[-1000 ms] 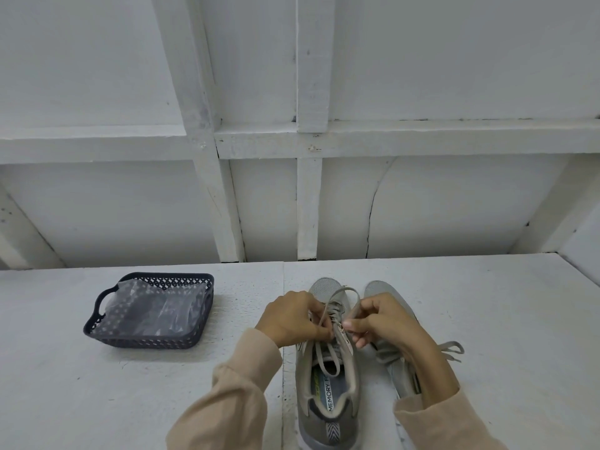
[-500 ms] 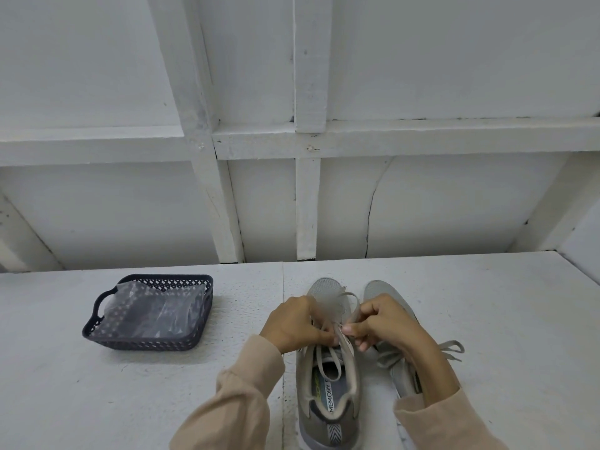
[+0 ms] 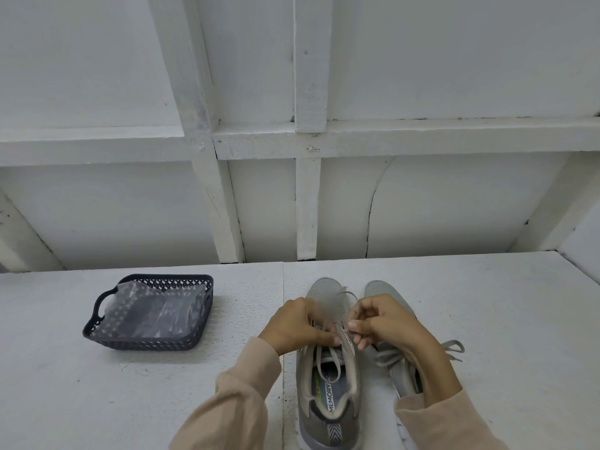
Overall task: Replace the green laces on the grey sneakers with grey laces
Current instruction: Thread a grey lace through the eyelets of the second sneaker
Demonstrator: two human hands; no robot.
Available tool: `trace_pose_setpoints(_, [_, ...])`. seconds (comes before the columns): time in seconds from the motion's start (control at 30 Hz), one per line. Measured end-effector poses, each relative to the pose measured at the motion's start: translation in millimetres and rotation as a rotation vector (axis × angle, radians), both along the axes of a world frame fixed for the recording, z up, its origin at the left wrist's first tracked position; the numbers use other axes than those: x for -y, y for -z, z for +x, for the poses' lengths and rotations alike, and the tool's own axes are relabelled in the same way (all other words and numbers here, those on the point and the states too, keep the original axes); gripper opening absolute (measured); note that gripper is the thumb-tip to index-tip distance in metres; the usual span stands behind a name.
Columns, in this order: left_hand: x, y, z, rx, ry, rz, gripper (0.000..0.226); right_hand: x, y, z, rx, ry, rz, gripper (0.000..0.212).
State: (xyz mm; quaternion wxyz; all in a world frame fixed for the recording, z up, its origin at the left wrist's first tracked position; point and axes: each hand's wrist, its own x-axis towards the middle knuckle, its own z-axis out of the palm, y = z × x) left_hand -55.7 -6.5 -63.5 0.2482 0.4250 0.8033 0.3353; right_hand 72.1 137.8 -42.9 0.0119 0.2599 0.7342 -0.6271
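Two grey sneakers are placed side by side on the white table (image 3: pixel 487 319), at 6 o'clock in the view, with the toes directed to 12 o'clock. The left sneaker (image 3: pixel 328 393) is seen almost whole, and its opening with a printed insole is turned up. The right sneaker (image 3: pixel 381 289) is partly covered by the right forearm; a tied bow (image 3: pixel 453 347) of its lace lies out at 3 o'clock from it.

Both hands are held over the middle of the left sneaker. The fingers of the left hand (image 3: pixel 297 323) are curled, and the grey lace (image 3: pixel 332 306) is pinched between thumb and fingers. The right hand (image 3: pixel 386 321) is curled as well, and the same lace is pinched at its fingertips. Above the hands the lace is blurred; below them, two loose strands hang into the opening of the shoe.

A dark perforated basket (image 3: pixel 146 344) is seen at 9 o'clock from the hands, well apart from the sneakers. A clear plastic bag (image 3: pixel 156 315) lies inside it.
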Motion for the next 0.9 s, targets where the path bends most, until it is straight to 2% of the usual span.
trace_pose_setpoints(0.17, [1.3,-2.2,2.8,0.024,-0.013,0.015,0.019,-1.8,3.4,-1.0,-0.032,-0.006,-0.007,0.021])
trace_pose_setpoints(0.9, [3.3,0.1,1.1,0.109,-0.006,0.095,0.016,-0.4,0.9,-0.4,-0.136,0.038,0.01,0.029])
